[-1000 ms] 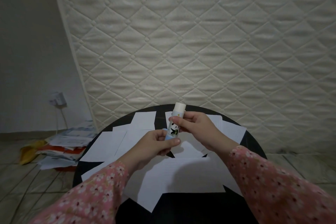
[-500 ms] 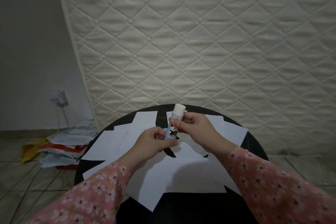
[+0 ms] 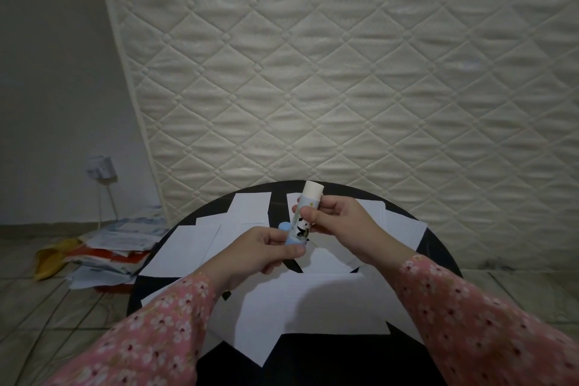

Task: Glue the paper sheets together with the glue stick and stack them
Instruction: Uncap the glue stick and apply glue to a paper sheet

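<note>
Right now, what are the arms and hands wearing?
Both arms wear long pink sleeves with a small flower print: the left sleeve and the right sleeve reach to the wrists. The left hand and right hand are bare, with no gloves; no rings show.

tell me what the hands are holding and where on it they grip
Both hold the glue stick above the paper sheets. The left hand grips its blue bottom end; the right hand pinches the middle of the tube, below the white cap.
</note>
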`<action>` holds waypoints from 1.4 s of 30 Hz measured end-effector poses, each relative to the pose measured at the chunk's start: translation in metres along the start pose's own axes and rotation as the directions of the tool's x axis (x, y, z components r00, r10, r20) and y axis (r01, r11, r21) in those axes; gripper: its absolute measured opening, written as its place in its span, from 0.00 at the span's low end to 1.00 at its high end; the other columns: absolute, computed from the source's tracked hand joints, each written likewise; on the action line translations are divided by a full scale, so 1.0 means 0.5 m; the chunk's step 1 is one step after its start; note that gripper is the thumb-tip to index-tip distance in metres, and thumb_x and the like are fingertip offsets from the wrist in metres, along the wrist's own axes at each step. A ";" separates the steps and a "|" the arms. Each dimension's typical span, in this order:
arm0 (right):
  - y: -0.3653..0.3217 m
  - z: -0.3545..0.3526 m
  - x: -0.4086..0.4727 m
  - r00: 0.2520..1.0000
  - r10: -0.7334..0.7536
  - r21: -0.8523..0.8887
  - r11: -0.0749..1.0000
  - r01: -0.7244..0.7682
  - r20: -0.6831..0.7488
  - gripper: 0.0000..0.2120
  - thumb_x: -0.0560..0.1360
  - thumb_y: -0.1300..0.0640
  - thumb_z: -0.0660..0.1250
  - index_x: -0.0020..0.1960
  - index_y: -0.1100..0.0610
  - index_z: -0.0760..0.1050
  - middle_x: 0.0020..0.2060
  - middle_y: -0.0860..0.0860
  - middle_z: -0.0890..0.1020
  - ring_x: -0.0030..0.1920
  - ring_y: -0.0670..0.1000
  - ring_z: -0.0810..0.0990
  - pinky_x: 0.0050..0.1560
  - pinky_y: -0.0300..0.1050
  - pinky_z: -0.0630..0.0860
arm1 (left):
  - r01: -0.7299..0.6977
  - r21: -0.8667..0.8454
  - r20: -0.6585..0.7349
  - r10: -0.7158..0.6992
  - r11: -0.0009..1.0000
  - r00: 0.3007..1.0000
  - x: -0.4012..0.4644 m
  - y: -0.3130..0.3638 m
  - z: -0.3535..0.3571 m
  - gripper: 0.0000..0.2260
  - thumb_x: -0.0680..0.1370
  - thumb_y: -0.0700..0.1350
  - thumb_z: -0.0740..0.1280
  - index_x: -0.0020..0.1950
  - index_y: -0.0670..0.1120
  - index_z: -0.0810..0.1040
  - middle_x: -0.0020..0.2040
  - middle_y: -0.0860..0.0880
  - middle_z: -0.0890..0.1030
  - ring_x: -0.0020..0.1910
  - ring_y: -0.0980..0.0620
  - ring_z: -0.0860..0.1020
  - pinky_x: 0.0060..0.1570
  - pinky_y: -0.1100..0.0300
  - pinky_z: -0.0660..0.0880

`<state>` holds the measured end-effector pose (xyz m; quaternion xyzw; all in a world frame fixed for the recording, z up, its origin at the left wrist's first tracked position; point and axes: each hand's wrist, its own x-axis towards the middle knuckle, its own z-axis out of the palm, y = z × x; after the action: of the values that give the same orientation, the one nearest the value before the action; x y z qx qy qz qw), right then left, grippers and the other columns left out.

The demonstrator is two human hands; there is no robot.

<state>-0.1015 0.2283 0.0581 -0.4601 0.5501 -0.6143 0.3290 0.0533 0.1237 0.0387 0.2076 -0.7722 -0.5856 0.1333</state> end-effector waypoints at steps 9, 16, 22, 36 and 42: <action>0.011 0.021 0.012 0.994 0.010 0.006 1.000 -0.009 -0.111 0.11 0.74 0.58 0.71 0.52 0.64 0.81 0.46 0.58 0.85 0.49 0.54 0.83 0.58 0.52 0.77 | 0.026 0.008 -0.274 -0.022 1.000 0.961 0.021 -0.011 0.024 0.14 0.66 0.46 0.79 0.43 0.44 0.75 0.35 0.50 0.74 0.27 0.57 0.68 0.27 0.64 0.64; 0.010 0.000 0.001 0.998 0.063 0.017 0.998 -0.063 -0.006 0.08 0.75 0.60 0.68 0.53 0.60 0.81 0.45 0.54 0.85 0.45 0.49 0.83 0.53 0.42 0.79 | 0.091 -0.186 0.103 -0.073 0.978 0.992 0.007 -0.009 -0.001 0.12 0.70 0.50 0.72 0.48 0.45 0.85 0.50 0.43 0.75 0.30 0.57 0.63 0.28 0.66 0.56; 0.009 0.002 0.002 0.999 0.054 0.016 0.998 -0.053 -0.004 0.09 0.75 0.59 0.70 0.54 0.61 0.81 0.47 0.57 0.85 0.47 0.50 0.83 0.54 0.43 0.79 | 0.078 -0.128 0.011 -0.077 0.989 0.997 0.009 -0.003 -0.001 0.06 0.72 0.43 0.73 0.46 0.43 0.84 0.35 0.49 0.75 0.28 0.58 0.62 0.27 0.67 0.57; 0.008 -0.002 0.001 0.998 0.068 0.046 0.997 -0.067 -0.012 0.07 0.76 0.58 0.67 0.52 0.58 0.81 0.48 0.54 0.85 0.49 0.50 0.83 0.58 0.46 0.77 | 0.065 -0.149 0.040 -0.059 0.987 0.997 0.006 -0.001 0.001 0.10 0.75 0.44 0.69 0.53 0.40 0.82 0.33 0.54 0.77 0.30 0.59 0.67 0.30 0.68 0.62; 0.007 -0.003 0.002 0.999 0.049 0.077 0.996 -0.048 -0.019 0.05 0.76 0.59 0.67 0.50 0.56 0.81 0.48 0.54 0.85 0.49 0.50 0.83 0.58 0.46 0.78 | 0.102 -0.220 0.043 -0.095 0.970 0.995 0.007 0.008 0.001 0.06 0.75 0.42 0.70 0.47 0.41 0.84 0.29 0.54 0.73 0.28 0.58 0.63 0.28 0.68 0.59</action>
<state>-0.1036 0.2276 0.0549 -0.4272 0.5406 -0.6315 0.3556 0.0495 0.1232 0.0423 0.2201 -0.6927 -0.6773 0.1141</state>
